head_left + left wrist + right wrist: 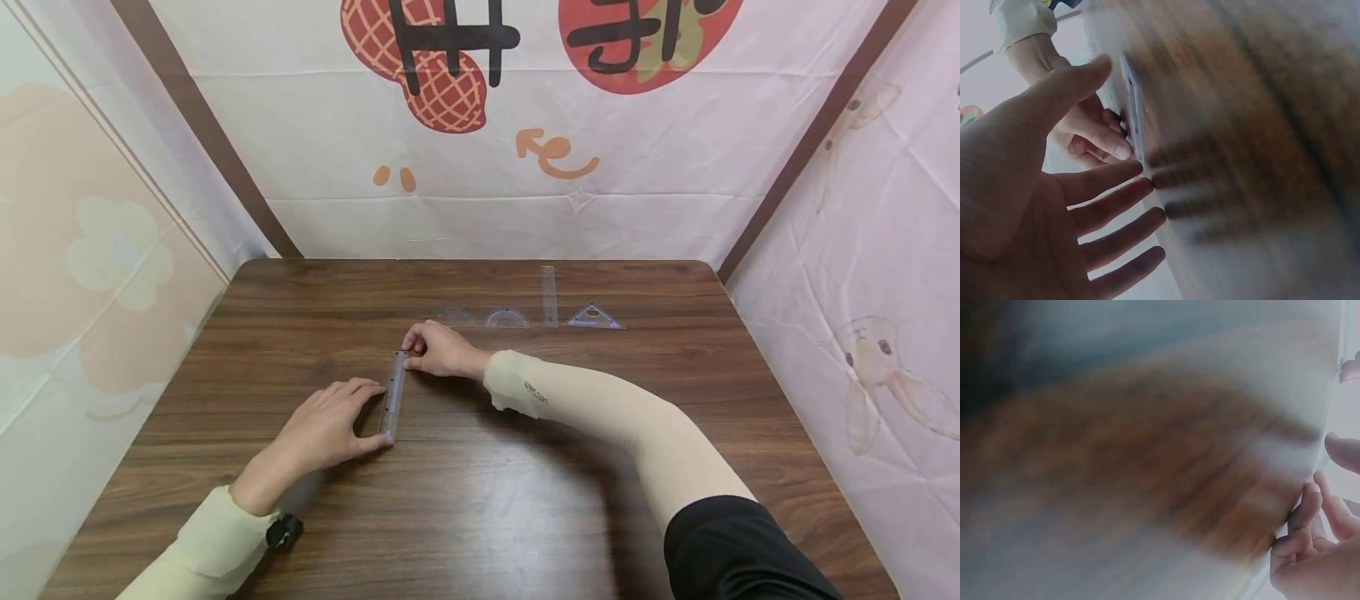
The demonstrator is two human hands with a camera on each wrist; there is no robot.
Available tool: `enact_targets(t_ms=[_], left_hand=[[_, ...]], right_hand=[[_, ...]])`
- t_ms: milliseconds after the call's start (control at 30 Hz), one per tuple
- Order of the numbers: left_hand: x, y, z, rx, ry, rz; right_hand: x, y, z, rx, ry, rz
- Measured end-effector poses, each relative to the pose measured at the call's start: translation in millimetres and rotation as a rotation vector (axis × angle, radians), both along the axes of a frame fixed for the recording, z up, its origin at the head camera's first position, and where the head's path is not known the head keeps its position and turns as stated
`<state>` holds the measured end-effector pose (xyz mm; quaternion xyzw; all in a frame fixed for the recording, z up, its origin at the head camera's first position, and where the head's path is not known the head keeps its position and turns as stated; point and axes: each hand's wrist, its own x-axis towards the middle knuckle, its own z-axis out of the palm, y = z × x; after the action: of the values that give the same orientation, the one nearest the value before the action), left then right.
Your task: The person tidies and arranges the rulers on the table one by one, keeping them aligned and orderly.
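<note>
A clear ruler point(395, 392) with blue markings lies on the wooden table, slightly slanted. My left hand point(327, 422) is at its left side, thumb tip touching the near end and index fingertip close to the left edge. In the left wrist view the fingers of this left hand point(1041, 187) are spread and fairly straight. At the far end of the ruler, my right hand point(444, 350) pinches a corner with thumb and index finger. Its other fingers curl inward in the right wrist view, where the ruler is hard to make out.
Beyond the right hand lie two clear protractors, one at left point(454, 317) partly behind the hand and one beside it point(507, 318). Farther right are another clear ruler point(550, 296) and a set square point(593, 317). Printed cloth point(637, 167) hangs behind the table point(480, 517).
</note>
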<state>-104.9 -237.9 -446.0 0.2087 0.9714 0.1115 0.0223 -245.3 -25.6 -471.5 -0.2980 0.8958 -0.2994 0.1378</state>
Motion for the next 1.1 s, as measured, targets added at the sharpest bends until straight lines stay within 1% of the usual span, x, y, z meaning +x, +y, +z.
enact_targets(t_ms=[200, 367, 533, 700, 867, 967, 1100], left_hand=[[-9.3, 8.9, 6.0, 0.019, 0.022, 0.001], [-20.5, 17.9, 11.1, 0.026, 0.033, -0.002], [-33.8, 28.8, 17.4, 0.041, 0.051, -0.011], [-47.6, 40.6, 22.2, 0.071, 0.052, -0.016], [-62.6, 52.9, 27.7, 0.101, 0.051, -0.027], [-72.2, 60.5, 29.3, 0.118, 0.04, -0.036], [-85.3, 71.7, 28.5, 0.128, 0.024, -0.041]], right_hand=[[-0.3, 11, -0.6, -0.016, -0.013, 0.011], [1.2, 21, 1.3, -0.013, -0.016, 0.019], [4.9, 35, 5.9, -0.02, -0.02, 0.013], [9.5, 50, 12.1, -0.036, -0.016, 0.003], [15.1, 67, 20.3, -0.058, 0.019, -0.017], [18.5, 77, 25.1, -0.066, 0.038, -0.026], [22.4, 90, 29.4, -0.063, 0.048, -0.05]])
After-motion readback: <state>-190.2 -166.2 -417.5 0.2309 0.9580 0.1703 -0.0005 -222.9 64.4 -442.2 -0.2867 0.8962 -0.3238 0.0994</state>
